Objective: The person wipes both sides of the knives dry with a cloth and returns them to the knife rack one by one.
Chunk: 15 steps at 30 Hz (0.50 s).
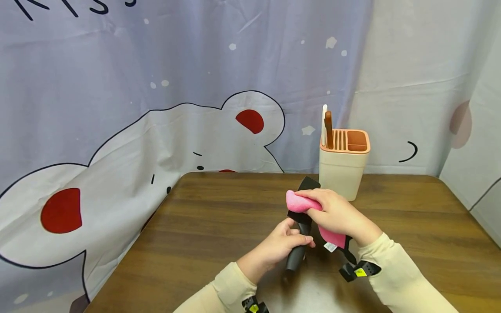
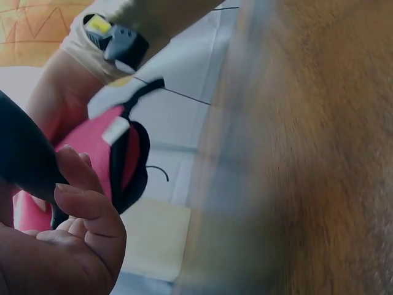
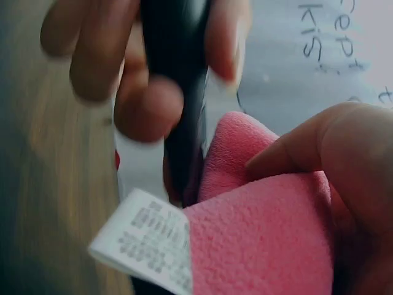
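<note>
My left hand (image 1: 275, 248) grips the dark grey handle of a broad, black-bladed knife (image 1: 296, 259), its blade pointing away from me above the table. In my right hand (image 1: 339, 213) is a pink plush cloth (image 1: 300, 202), held between thumb and fingers and folded over the blade, so the middle of the blade is hidden. Black trim and a black loop hang from the cloth beneath that hand. The right wrist view shows the cloth's white printed label (image 3: 153, 239) close beside the knife, while left fingers (image 3: 98, 67) wrap the handle.
A cream knife holder (image 1: 341, 174) with an orange slotted top stands at the table's back edge, just beyond my right hand. It holds a white handle (image 1: 324, 126) and a brown handle (image 1: 328, 130). Behind the wooden table (image 1: 219, 208) hangs a printed curtain (image 1: 188, 65).
</note>
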Each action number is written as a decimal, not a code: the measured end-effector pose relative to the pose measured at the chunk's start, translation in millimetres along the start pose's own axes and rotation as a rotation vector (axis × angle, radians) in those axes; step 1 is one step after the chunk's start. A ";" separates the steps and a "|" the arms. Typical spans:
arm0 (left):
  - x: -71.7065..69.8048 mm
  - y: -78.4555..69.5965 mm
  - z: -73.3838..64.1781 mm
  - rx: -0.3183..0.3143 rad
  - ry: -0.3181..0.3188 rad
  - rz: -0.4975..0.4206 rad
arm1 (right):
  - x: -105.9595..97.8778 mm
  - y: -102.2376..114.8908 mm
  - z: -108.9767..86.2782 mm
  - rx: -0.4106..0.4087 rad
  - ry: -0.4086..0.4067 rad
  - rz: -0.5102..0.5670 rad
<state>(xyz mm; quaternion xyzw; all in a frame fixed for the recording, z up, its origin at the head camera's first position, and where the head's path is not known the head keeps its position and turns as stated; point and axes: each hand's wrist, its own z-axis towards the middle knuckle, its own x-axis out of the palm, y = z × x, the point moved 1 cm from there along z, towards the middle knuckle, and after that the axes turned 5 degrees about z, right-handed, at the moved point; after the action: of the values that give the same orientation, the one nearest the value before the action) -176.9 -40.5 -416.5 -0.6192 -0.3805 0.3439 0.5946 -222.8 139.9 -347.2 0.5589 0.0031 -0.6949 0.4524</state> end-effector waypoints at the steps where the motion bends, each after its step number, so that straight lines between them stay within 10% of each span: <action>1: -0.8 0.7 0.6 0.003 -0.003 0.000 | 0.7 3.3 -0.9 -0.016 0.012 0.001; 15: -3.7 4.3 5.4 0.091 0.027 -0.010 | -2.0 15.9 -6.6 -0.113 0.154 0.152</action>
<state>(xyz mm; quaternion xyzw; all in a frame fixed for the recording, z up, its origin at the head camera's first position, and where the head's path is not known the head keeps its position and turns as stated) -183.1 -41.2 -421.1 -0.5941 -0.3594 0.3497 0.6289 -207.7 135.1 -340.1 0.5829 0.0345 -0.6126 0.5327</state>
